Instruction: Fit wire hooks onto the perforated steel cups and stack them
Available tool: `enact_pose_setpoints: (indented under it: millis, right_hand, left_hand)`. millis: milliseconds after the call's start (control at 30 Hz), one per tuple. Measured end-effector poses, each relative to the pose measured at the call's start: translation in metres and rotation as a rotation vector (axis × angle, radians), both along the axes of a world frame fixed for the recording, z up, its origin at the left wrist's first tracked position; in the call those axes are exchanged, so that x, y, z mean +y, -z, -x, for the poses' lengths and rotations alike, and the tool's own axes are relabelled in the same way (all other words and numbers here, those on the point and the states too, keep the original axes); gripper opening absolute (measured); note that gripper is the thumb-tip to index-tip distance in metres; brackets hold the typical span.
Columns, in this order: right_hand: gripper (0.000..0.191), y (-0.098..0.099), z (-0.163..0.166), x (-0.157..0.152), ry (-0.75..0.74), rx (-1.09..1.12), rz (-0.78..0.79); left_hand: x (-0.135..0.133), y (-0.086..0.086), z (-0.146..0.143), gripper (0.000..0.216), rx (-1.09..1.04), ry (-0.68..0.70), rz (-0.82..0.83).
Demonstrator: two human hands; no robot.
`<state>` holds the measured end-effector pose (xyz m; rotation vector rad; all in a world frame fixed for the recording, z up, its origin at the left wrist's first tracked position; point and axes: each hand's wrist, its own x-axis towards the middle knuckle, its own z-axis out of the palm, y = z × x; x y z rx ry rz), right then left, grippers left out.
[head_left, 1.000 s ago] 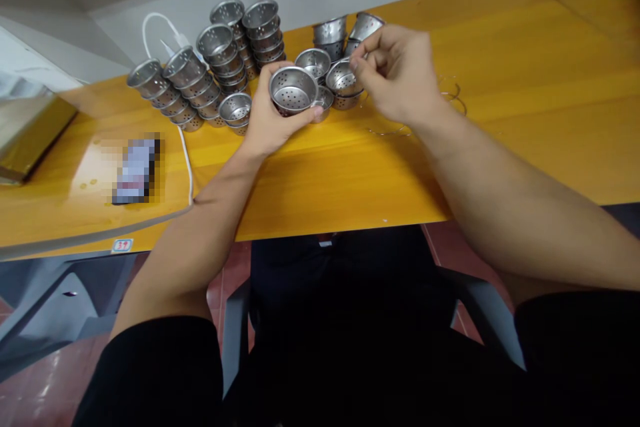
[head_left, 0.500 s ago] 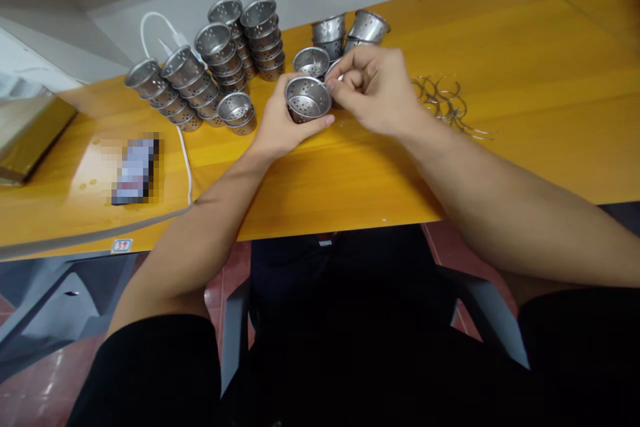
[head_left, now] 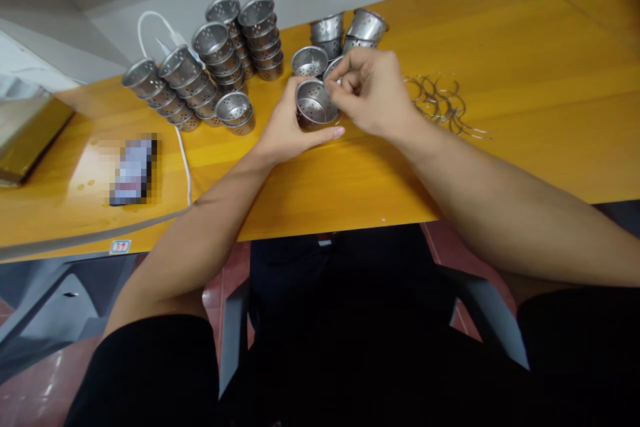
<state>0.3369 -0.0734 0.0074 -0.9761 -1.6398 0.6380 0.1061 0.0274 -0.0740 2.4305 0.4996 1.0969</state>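
Observation:
My left hand (head_left: 287,130) cups a small perforated metal cup (head_left: 314,103) just above the orange table (head_left: 525,80), fingers wrapped round its side. My right hand (head_left: 373,93) is at the cup's right rim, fingers pinched together on something small and thin that I cannot make out. A loose pile of thin wire rings (head_left: 440,101) lies on the table right of my right hand. Behind my hands stand more single cups (head_left: 309,60).
Leaning stacks of the same metal cups (head_left: 200,73) fill the table's back left, with two more stacks (head_left: 350,30) behind my right hand. A white cable (head_left: 186,160) runs to the front edge. A blurred phone (head_left: 131,170) lies at left, and a gold box (head_left: 30,137) at far left.
My left hand moved the cup right and down toward the table. My right hand came left from the cups behind, closing its pinch at the held cup's rim.

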Motion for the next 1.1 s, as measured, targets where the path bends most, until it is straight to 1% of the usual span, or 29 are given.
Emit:
enact_pose_setpoints:
  millis: [233, 333, 400, 467, 567, 700, 767, 867, 967, 1100]
  right_hand:
    - [0.05, -0.012, 0.003, -0.012, 0.053, -0.04, 0.067]
    - [0.051, -0.011, 0.003, -0.011, 0.043, -0.03, 0.095]
    - [0.048, -0.009, 0.003, -0.008, 0.036, -0.016, 0.077]
    - [0.045, -0.008, 0.002, -0.006, 0.018, 0.007, 0.024]
    - [0.049, -0.013, -0.003, -0.008, -0.093, 0.024, -0.001]
    - [0.06, -0.023, -0.011, -0.013, -0.313, 0.02, 0.092]
    - [0.067, -0.025, -0.014, -0.013, -0.36, 0.049, 0.144]
    - [0.067, -0.022, -0.015, -0.009, -0.342, 0.068, 0.189]
    - [0.063, -0.018, -0.013, -0.005, -0.314, 0.088, 0.141]
    - [0.065, -0.014, -0.01, -0.002, -0.276, 0.103, 0.103]
  left_hand:
    - [-0.013, -0.01, 0.003, 0.11, 0.039, -0.004, 0.006]
    - [-0.015, -0.01, 0.002, 0.108, 0.039, 0.0, 0.013]
    - [-0.015, -0.009, 0.001, 0.107, 0.015, 0.013, 0.022]
    - [-0.013, -0.007, 0.0, 0.107, -0.021, 0.035, 0.032]
    - [-0.007, -0.007, 0.0, 0.109, -0.067, 0.039, 0.047]
    - [-0.003, -0.01, 0.002, 0.109, -0.069, 0.002, 0.066]
    - [-0.003, -0.011, 0.002, 0.112, -0.064, 0.002, 0.058]
    - [-0.004, -0.01, 0.0, 0.116, -0.061, 0.01, 0.054]
    - [-0.003, -0.008, -0.002, 0.113, -0.048, 0.027, 0.048]
    - [-0.003, -0.006, -0.002, 0.109, -0.06, 0.048, 0.03]
